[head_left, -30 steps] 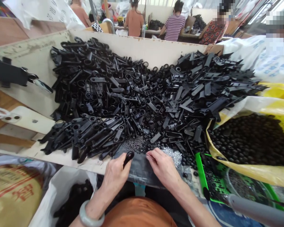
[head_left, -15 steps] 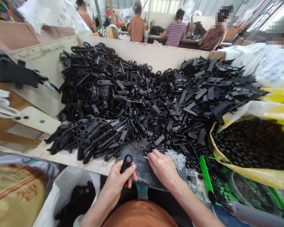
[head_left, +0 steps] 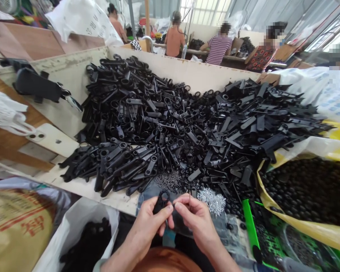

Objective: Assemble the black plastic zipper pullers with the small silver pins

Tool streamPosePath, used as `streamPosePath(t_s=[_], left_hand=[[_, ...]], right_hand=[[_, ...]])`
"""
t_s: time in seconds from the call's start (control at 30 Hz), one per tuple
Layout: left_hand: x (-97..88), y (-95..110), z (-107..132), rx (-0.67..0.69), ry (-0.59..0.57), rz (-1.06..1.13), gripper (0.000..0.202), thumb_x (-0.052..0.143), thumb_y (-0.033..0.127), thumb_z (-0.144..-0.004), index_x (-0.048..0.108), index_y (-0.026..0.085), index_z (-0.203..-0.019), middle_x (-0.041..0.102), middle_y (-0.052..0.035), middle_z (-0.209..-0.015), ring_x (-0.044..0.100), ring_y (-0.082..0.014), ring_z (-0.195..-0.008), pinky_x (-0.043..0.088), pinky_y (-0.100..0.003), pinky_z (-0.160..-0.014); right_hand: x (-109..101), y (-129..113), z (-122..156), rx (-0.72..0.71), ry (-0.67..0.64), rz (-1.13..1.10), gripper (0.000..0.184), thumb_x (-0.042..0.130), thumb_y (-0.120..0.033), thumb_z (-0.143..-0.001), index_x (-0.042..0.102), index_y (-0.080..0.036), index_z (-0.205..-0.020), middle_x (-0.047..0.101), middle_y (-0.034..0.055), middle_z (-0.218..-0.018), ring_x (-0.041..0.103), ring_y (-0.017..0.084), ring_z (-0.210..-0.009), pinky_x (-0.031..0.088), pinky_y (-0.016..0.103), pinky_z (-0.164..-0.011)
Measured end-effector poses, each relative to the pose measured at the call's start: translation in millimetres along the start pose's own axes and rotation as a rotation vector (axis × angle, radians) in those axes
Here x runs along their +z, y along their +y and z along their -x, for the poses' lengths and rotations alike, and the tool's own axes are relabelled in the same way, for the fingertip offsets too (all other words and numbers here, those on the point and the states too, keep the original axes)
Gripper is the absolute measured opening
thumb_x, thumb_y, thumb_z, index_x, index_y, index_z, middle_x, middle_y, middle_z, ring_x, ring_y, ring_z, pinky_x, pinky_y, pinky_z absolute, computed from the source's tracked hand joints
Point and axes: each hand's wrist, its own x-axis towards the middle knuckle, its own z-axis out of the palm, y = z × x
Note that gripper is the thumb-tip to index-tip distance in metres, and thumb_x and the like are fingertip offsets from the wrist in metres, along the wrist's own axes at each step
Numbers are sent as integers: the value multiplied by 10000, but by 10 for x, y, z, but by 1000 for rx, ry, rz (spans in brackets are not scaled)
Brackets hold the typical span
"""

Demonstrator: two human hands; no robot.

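Observation:
My left hand (head_left: 155,219) is closed around a black plastic part with a ring-shaped end (head_left: 163,198), ring pointing away from me. Close beside it, my right hand (head_left: 194,217) is pinched, its fingertips almost at the black part. A thin, pin-like metal piece (head_left: 189,199) sticks up between the right fingers; its exact kind is too small to tell. Just beyond the hands lie a heap of small dark grey metal pieces (head_left: 168,180) and a heap of shiny silver pins (head_left: 212,201), on a dark mat (head_left: 149,192).
Long black ringed parts (head_left: 130,102) fill the bin's left, flat black pieces (head_left: 249,121) its right. A yellow-edged sack of black balls (head_left: 308,185) and a green basket (head_left: 249,223) stand right. A white sack (head_left: 73,223) sits lower left; a phone (head_left: 52,139) lies left. Several people work behind.
My right hand has come back from beside the silver pins toward the left hand, its fingers turned upward. The left hand still holds the black part. The whole view has shifted slightly.

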Motion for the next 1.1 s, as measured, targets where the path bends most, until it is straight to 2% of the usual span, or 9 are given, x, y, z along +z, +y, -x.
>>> streamPosePath(t_s=[0.2,0.4,0.67,0.83,0.97,1.1], left_hand=[[-5,-58,8,-13,-8,-4,360,724,501,-836,632,153,-827,632,17,-532,375,-40,-387,225,-179,-421],[8,-42,31,-39,-6,-16,367,739,505,-812,635,153,-813,618,19,-507,383,-47,-390,243,-177,-421],[27,-15,17,-82,-28,-2,330,753,456,-795,631,149,-795,621,16,-513,389,-48,-399,240,-181,-426],[89,-26,-22,-131,-32,172,298,801,397,-748,632,151,-747,524,62,-460,319,-35,-419,192,-182,-439],[169,-32,-38,-237,-9,352,314,858,357,-675,619,159,-723,461,97,-446,259,-15,-409,156,-185,-448],[237,-54,-34,-314,-14,541,402,899,308,-626,516,189,-642,451,101,-458,302,-19,-422,195,-192,-466]], right_hand=[[-31,37,23,3,-34,-45,326,771,-505,-845,746,-180,-833,535,-31,-719,300,44,-469,207,188,-396],[-63,39,38,-20,-64,7,321,735,-499,-882,730,-183,-826,505,-35,-728,327,51,-480,250,194,-412],[-126,20,67,-102,-55,208,310,694,-487,-916,751,-194,-833,573,8,-772,437,109,-582,319,216,-464],[-112,-4,103,-138,25,215,280,703,-473,-907,745,-203,-843,584,-9,-734,443,111,-559,374,238,-513],[-123,-16,135,-296,110,337,196,693,-373,-927,772,-218,-837,664,22,-762,561,155,-642,443,266,-591],[-171,7,168,-409,126,407,127,683,-271,-941,798,-244,-988,710,36,-822,596,160,-638,467,269,-577]])
